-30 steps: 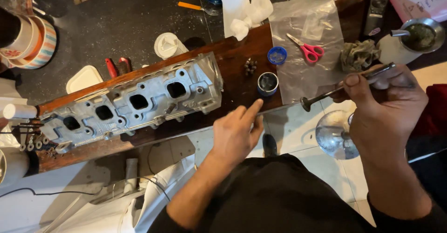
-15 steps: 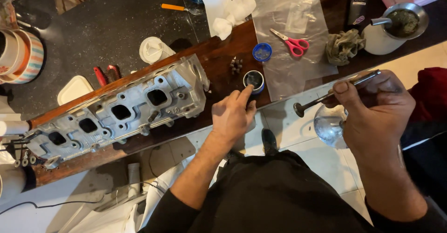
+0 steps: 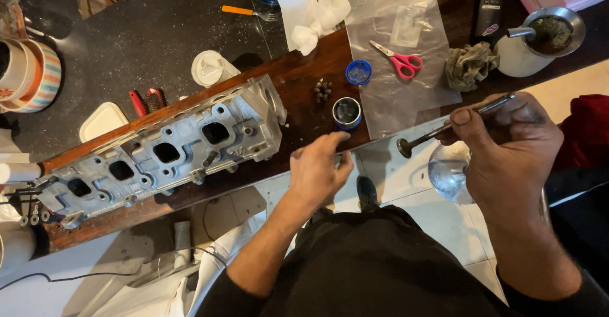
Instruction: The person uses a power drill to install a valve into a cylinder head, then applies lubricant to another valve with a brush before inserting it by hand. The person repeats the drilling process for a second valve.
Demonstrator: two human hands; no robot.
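Head view: I see right hand [image 3: 507, 142] pinching valve [image 3: 447, 127]; stem end hidden in fist. Left hand [image 3: 320, 171] spread, fingertips near small blue tin [image 3: 347, 112] on bench [image 3: 304, 101]; contact unclear.

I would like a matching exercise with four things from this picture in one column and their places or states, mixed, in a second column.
Things:
1. scissors
2. valve
3. small tin
4. cylinder head

Places or states:
A. held in the right hand
B. lying on the clear plastic bag
C. open, just beyond the left hand fingertips
D. lying along the wooden board, left of the hands

Pairs: 1-B, 2-A, 3-C, 4-D
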